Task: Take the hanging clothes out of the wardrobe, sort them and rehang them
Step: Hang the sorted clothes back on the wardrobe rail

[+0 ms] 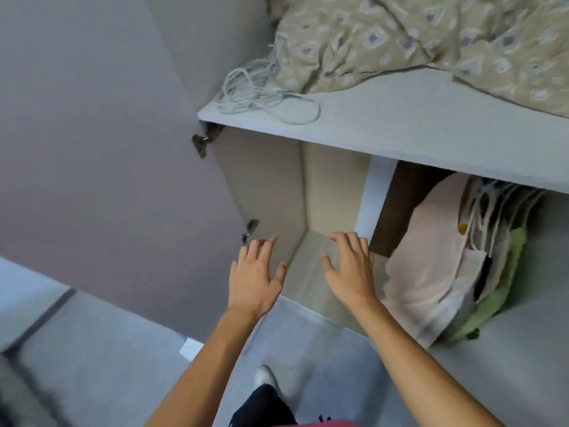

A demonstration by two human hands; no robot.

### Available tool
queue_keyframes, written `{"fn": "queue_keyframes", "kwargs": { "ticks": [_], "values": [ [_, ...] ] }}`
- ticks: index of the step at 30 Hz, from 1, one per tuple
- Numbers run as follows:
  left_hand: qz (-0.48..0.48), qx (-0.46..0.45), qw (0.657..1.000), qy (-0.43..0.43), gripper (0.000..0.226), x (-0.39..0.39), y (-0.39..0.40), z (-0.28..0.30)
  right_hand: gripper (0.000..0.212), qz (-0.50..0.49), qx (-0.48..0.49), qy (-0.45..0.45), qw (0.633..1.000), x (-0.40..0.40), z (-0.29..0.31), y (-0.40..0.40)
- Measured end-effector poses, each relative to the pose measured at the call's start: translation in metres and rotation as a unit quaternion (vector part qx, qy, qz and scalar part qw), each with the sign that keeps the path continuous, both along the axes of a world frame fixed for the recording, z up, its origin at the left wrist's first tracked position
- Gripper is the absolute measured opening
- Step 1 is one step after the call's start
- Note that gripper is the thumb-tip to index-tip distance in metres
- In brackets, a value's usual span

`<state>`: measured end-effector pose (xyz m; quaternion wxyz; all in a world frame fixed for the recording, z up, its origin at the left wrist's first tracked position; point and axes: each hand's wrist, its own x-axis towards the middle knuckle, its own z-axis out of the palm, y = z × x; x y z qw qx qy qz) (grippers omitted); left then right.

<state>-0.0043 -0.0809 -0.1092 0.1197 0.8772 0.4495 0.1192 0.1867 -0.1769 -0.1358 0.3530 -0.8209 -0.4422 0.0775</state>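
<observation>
From my remote station I note, at far left, the wardrobe door [123,149] swung wide on its hinges, presumably to free the hanging space. Next, the left hand [254,277] hovers with fingers spread and straight, holding nothing; I judge it raised ready to reach in. Above it, a coil of white cord [258,90] lies on the wardrobe shelf [400,131], beside a patterned quilt [400,35] stowed out of the way. The right hand [349,268] is likewise spread and empty, in front of the bare left part of the compartment. The hanging clothes [437,263] sit bunched at the right under the shelf, a pale pink garment outermost, untouched by either hand. The rail and hangers are hidden.
</observation>
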Motion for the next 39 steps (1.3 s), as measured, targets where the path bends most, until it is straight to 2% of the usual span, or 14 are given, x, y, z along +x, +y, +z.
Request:
{"fn": "queue_keyframes", "kwargs": {
  "ticks": [3, 6, 11, 15, 19, 25, 29, 32, 35, 39],
  "values": [
    [0.061, 0.013, 0.998, -0.01, 0.063, -0.093, -0.015, 0.002, 0.038, 0.129, 0.022, 0.015, 0.991, -0.066, 0.007, 0.018],
    [0.146, -0.001, 0.989, -0.029, 0.062, -0.187, -0.033, -0.006, 0.037, 0.259, 0.036, 0.012, 0.965, -0.138, 0.015, 0.034],
    [0.276, 0.0, 0.96, -0.041, 0.056, -0.334, -0.048, -0.011, 0.042, 0.391, 0.009, 0.045, 0.919, -0.288, 0.024, 0.072],
    [0.332, -0.008, 0.942, -0.039, 0.058, -0.455, -0.041, -0.018, 0.051, 0.48, -0.039, 0.085, 0.873, -0.421, 0.018, 0.115],
    [0.402, 0.0, 0.915, -0.036, 0.06, -0.58, -0.027, -0.024, 0.053, 0.535, -0.055, 0.032, 0.843, -0.542, 0.011, 0.154],
    [0.527, 0.021, 0.849, -0.035, 0.061, -0.728, -0.024, -0.016, 0.055, 0.585, -0.052, -0.014, 0.809, -0.68, 0.014, 0.211],
    [0.598, 0.015, 0.8, -0.049, 0.06, -0.785, -0.028, -0.027, 0.054, 0.63, -0.054, -0.03, 0.774, -0.758, 0.006, 0.249],
    [0.627, -0.006, 0.777, -0.054, 0.061, -0.81, -0.016, -0.041, 0.053, 0.659, -0.055, -0.038, 0.749, -0.808, 0.0, 0.288],
    [0.648, -0.011, 0.759, -0.058, 0.059, -0.839, 0.014, -0.054, 0.049, 0.679, -0.057, -0.037, 0.731, -0.855, -0.008, 0.346],
    [0.682, -0.015, 0.731, -0.03, 0.06, -0.898, 0.073, -0.061, 0.053, 0.706, -0.068, -0.038, 0.703, -0.928, -0.019, 0.443]
  ]
}}
